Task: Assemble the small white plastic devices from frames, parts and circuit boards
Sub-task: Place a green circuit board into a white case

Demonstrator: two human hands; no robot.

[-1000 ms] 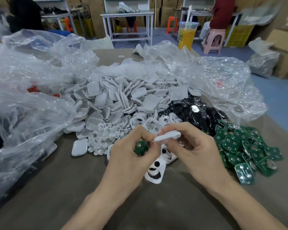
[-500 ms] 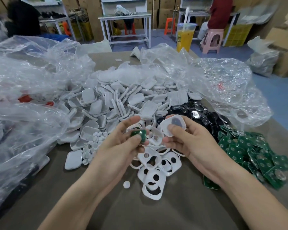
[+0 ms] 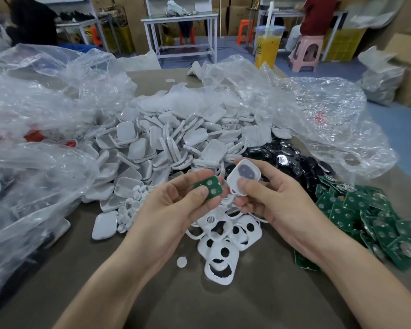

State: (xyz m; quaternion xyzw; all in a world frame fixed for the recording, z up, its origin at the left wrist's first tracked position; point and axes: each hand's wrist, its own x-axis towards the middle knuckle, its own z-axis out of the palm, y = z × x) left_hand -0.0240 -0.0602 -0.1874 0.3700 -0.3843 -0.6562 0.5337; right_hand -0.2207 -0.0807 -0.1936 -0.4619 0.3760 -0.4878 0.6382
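Pinches a green circuit board (image 3: 209,189) between thumb and fingertips of the left hand (image 3: 173,210), just above the cluster of holed white frames (image 3: 223,250). Grips a white frame with dark insert (image 3: 243,178) in the curled right hand (image 3: 278,203), above that cluster too, close beside the board. Right of the cluster, heaped green boards (image 3: 365,217).

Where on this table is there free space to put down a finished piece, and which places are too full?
Free: the near table edge between both forearms, below the cut-out white frames; also a far patch between the two plastic bags. Crowded: the white shells in the middle, the black parts behind the right hand, the green circuit boards at right.
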